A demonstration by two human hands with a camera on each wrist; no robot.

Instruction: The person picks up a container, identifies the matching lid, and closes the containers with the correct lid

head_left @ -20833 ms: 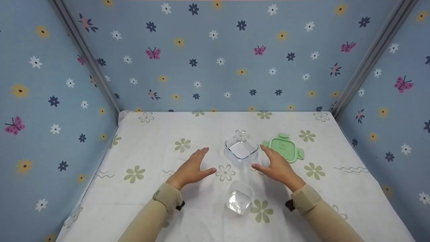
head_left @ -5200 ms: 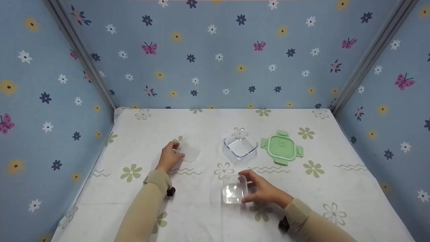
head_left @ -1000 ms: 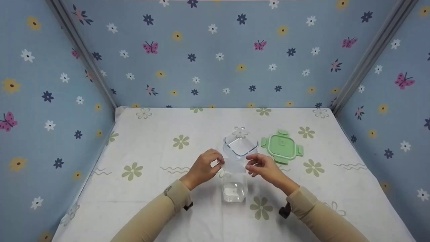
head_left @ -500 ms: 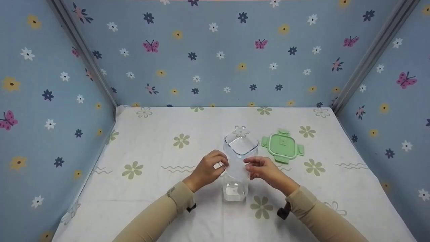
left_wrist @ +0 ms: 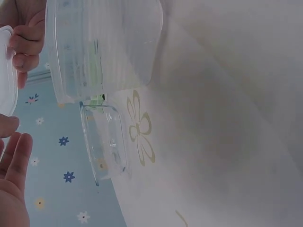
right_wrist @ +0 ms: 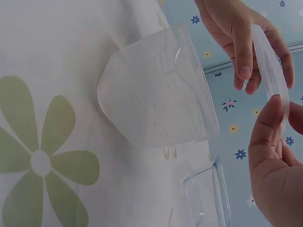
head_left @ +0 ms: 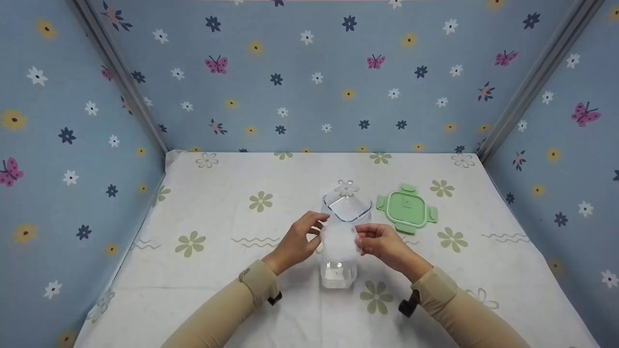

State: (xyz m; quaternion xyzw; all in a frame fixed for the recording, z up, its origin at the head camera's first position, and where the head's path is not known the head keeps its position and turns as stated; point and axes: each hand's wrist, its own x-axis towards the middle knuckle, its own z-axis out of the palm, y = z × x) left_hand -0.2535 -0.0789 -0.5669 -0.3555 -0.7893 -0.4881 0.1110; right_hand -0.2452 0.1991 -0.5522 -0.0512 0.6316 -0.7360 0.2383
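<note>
A translucent white plastic lid (head_left: 339, 243) is held up over a clear plastic box (head_left: 337, 276) standing on the cloth. My right hand (head_left: 384, 243) pinches the lid at its right edge, thumb on one face and fingers on the other, as the right wrist view shows. On the other side my left hand (head_left: 300, 241) has its fingers extended and spread around the lid's left edge. In the left wrist view the left thumb (left_wrist: 8, 126) meets the lid's edge while the fingers stand off it. The box's open top faces up, under the lid (right_wrist: 270, 64).
Just behind the hands stands a square clear glass container (head_left: 347, 208) without a cover. To its right lies a green lid (head_left: 407, 209) with side flaps. A white flowered cloth (head_left: 208, 290) covers the table, with blue patterned walls (head_left: 309, 77) around.
Over the last second the lid has come toward the box and tipped, showing more of its face. The left fingers have loosened from their pinch on it, while the right hand keeps hold.
</note>
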